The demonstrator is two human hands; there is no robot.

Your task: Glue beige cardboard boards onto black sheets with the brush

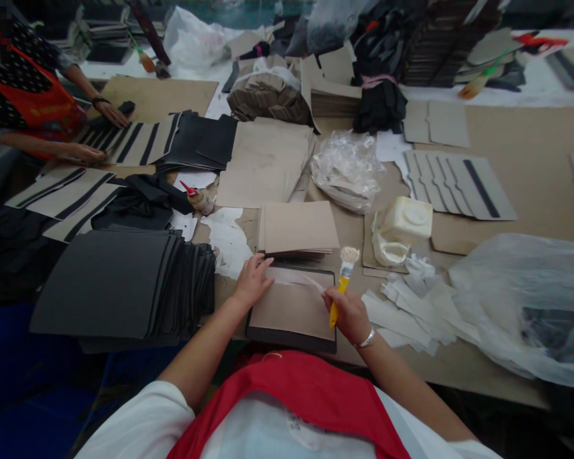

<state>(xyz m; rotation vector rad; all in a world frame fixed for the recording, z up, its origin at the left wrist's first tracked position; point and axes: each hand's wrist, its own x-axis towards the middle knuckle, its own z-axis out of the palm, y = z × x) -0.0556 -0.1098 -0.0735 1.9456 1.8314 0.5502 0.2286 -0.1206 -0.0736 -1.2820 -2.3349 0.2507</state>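
Note:
Flat at the table's front edge lies a tan board [291, 312] with dark edges. A thin pale strip [294, 278] runs across its upper part. My left hand [253, 280] rests at the board's upper left corner, fingers apart, by the strip's left end. In my right hand [348, 313] is a yellow-handled brush [343, 280], closed in the fingers, its whitish bristles pointing up. The strip's right end reaches that hand's fingertips; whether they pinch it I cannot tell. Just beyond the board sits a stack of tan boards [299, 226].
Black sheets [105, 280] are piled at left. To the right stand a cut-open plastic jug [402, 229], loose white strips [411, 312] and a clear plastic bag [526, 306]. A glue bottle [198, 199] lies left of centre. A co-worker's hands [110, 115] handle striped panels at upper left.

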